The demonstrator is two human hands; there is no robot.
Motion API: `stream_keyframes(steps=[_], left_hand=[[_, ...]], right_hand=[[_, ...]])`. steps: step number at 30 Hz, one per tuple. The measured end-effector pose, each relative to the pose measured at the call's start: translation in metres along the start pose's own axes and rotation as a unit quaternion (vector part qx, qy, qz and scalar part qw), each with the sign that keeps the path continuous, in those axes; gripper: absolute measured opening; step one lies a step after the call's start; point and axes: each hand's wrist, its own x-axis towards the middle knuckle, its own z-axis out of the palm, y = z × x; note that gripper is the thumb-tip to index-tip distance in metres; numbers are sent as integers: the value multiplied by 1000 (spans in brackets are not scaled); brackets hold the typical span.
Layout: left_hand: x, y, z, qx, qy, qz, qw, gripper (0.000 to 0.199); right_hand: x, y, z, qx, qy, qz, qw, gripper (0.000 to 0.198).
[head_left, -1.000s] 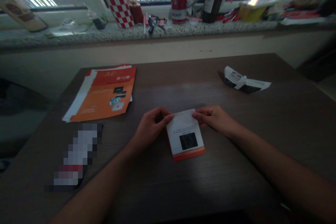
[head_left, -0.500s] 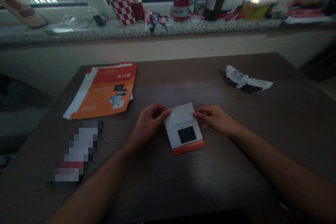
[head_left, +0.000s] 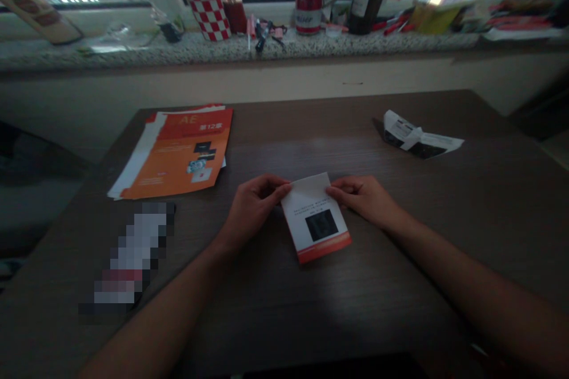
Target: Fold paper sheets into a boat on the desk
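The near edge of the folded sheet (head_left: 315,219) had been swung slightly rightward; its far end was pinched at either side by the left hand (head_left: 258,201) and right hand (head_left: 364,198), over the table (head_left: 267,308)

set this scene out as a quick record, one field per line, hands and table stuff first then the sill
left hand: pinching the upper left corner of the printed paper
right hand: pinching the same paper near its upper right corner
table, far left: orange booklet on other sheets
table, near left: pixelated item, identity unclear
table, far right: folded paper piece
sill: red-and-white checked container, red can, other items
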Motion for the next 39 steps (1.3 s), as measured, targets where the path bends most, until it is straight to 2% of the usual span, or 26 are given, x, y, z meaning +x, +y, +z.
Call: stream_keyframes(steps=[4, 10, 15, 23, 26, 32, 36, 39], left_hand=[[0, 1, -1, -12, 2, 1, 1000, 15], [1, 2, -4, 12, 37, -6, 999, 19], [3, -1, -5, 16, 33, 0, 999, 19], [3, -1, -7, 9, 45, -6, 999, 28], [3, 0, -8, 6, 40, 1, 999, 26], [6, -5, -11, 39, 52, 9, 998, 22], [8, -7, -14, 78, 45, 19, 996, 21], [9, -7, -15, 167, 40, 51, 984, 14]], right_hand=[[0, 1, 0, 5, 1, -4, 1000, 25], [0, 5, 1, 34, -65, 8, 997, 34], [1, 5, 0, 18, -56, 9, 998, 35], [-1, 4, 0, 12, -95, 4, 995, 35], [-1, 3, -1, -4, -86, 10, 996, 33], [-1, 3, -7, -11, -108, 11, 994, 35], [-2, 3, -7, -65, -83, -24, 994, 31], [-2, 7, -4, -131, -13, -82, 988, 21]])
